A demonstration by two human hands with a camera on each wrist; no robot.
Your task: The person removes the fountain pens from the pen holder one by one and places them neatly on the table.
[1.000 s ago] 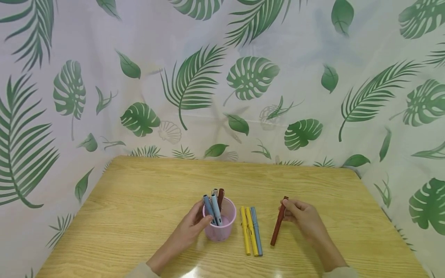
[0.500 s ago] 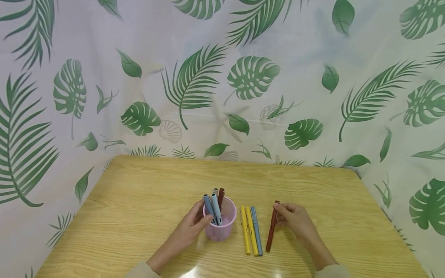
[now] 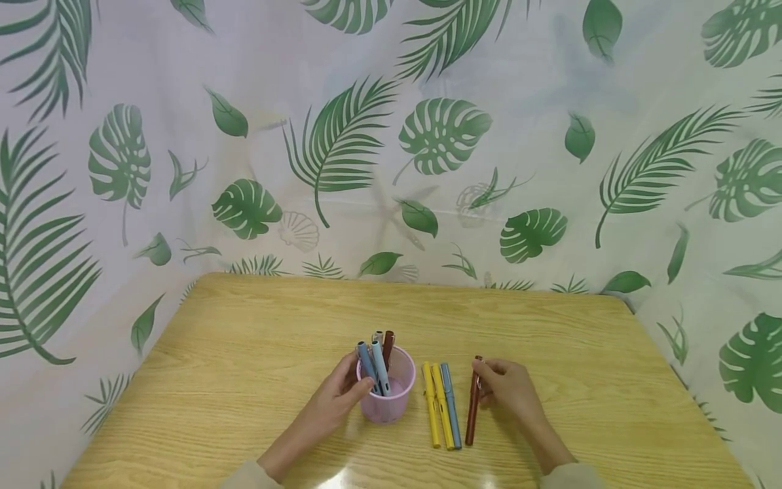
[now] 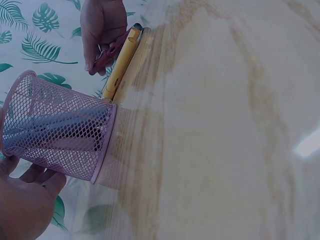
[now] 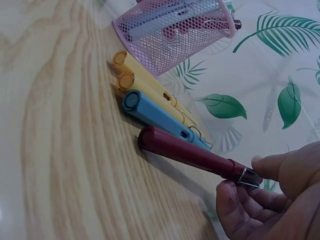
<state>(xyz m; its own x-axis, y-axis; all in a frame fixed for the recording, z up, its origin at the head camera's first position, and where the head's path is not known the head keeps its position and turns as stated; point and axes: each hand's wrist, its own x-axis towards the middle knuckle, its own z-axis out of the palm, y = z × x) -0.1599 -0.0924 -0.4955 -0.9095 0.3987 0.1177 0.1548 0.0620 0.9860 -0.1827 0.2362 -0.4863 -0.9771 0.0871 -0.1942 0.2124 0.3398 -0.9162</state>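
My right hand (image 3: 508,389) pinches the dark red pen (image 3: 472,405) at its far end, and the pen lies on the table (image 3: 244,353) just beside the blue pen (image 3: 451,406) (two yellow pens (image 3: 437,407) are next to it). My left hand (image 3: 338,399) grips the side of the pink mesh cup (image 3: 391,390), which stands upright with several pens inside.
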